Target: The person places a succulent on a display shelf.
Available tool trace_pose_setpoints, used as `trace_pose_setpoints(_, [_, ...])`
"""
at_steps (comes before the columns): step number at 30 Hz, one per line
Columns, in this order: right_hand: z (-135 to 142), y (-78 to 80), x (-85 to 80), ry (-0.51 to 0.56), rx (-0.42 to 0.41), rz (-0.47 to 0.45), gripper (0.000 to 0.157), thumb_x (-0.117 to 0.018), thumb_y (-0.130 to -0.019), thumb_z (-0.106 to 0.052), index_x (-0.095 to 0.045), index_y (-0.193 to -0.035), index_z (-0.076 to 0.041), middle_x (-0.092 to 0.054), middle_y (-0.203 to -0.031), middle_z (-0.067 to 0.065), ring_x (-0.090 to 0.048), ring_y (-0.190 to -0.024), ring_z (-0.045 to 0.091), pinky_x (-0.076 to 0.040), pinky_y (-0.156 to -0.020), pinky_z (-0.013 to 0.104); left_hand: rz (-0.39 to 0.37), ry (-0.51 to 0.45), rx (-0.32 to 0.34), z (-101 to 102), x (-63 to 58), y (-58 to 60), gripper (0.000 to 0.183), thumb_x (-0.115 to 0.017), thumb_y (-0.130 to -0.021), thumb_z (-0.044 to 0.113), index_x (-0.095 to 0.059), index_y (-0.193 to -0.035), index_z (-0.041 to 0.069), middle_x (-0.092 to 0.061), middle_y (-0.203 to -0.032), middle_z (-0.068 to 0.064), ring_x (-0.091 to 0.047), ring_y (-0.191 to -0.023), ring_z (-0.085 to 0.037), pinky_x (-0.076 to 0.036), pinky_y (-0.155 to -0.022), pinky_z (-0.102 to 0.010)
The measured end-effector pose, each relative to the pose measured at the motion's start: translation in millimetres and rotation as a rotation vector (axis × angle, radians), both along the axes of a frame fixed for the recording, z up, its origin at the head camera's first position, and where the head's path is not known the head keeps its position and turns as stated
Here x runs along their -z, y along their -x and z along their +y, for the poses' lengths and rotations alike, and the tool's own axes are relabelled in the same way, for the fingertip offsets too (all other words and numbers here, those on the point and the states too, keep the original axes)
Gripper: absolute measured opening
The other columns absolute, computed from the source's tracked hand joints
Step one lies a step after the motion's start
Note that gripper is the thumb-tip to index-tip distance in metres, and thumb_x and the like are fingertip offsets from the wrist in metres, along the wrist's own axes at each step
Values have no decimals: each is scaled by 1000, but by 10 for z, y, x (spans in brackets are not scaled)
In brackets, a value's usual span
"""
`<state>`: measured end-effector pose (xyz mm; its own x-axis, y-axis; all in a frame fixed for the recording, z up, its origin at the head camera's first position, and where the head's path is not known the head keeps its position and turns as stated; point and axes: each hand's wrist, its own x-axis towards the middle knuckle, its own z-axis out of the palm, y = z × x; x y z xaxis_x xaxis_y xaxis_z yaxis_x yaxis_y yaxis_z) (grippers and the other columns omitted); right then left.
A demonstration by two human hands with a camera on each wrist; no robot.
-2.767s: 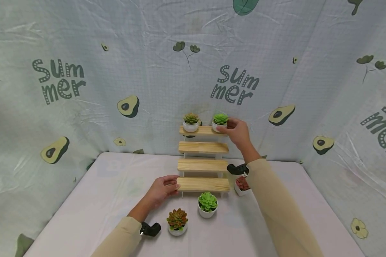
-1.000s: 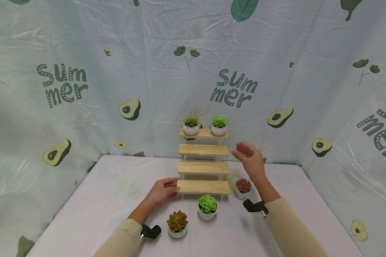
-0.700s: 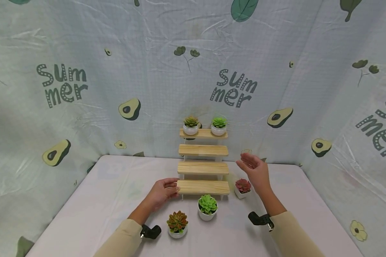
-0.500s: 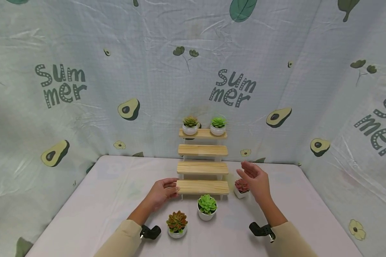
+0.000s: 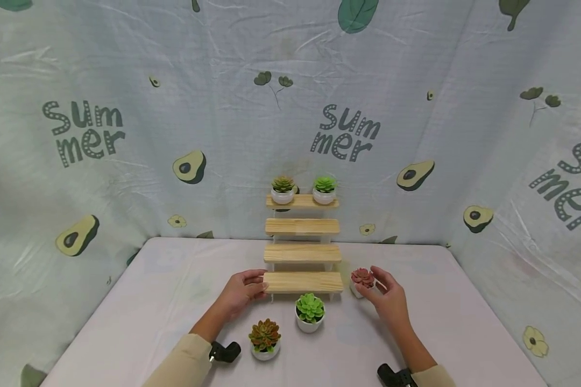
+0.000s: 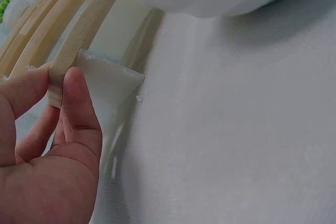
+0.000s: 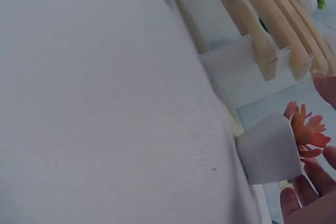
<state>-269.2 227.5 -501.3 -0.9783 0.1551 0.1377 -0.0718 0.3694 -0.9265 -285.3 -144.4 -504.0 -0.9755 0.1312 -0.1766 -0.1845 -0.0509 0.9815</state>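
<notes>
My left hand (image 5: 242, 293) pinches the left end of the lowest board of a tiered wooden shelf (image 5: 302, 282). In the left wrist view, the thumb and fingers (image 6: 79, 100) press that board end from both sides. My right hand (image 5: 389, 298) is spread around a red potted succulent (image 5: 363, 278) standing right of the shelf. The right wrist view has its square white pot (image 7: 270, 150) between thumb and fingers, with a gap on the thumb side. Whether the fingers touch the pot cannot be told.
On the top board stand a brownish-green succulent (image 5: 283, 191) and a green one (image 5: 324, 191), both in white pots. In front of the shelf are a bright green succulent (image 5: 310, 312) and an orange-brown succulent (image 5: 264, 338). A printed cloth (image 5: 232, 107) hangs behind the table.
My right hand has let go of the green succulent on the top board and come down to the red succulent. The left hand keeps its place on the lowest board.
</notes>
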Motion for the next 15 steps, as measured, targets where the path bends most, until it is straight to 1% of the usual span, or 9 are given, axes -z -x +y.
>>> trace_pose_setpoints(5, [-21,-44,96,5,-1,-39,84,-88,-82,-26,-46,-150,-3,-51,-152,18,-49,-142,32,-44,-116,45,-9,0,-10,-3,18,13,44,-64,-97,-3,-55,-140,-7,-61,-109,-11,-66,-88,-16,-63,-79,-28])
trace_pose_setpoints(9, [-33,-58,117,39,3,-31,89,-89,-81,-24,-41,-152,-2,-49,-153,21,-49,-141,34,-44,-116,47,-9,4,-8,1,19,28,45,-65,-97,-2,-55,-140,-7,-61,-109,-11,-66,-89,-16,-63,-80,-29])
trace_pose_setpoints(15, [-44,-35,130,76,14,-54,90,-89,-81,-19,-38,-153,-1,-48,-153,24,-53,-138,36,-46,-114,47,-10,4,-11,1,17,31,44,-65,-97,-3,-55,-140,-7,-62,-108,-11,-66,-88,-15,-63,-79,-29])
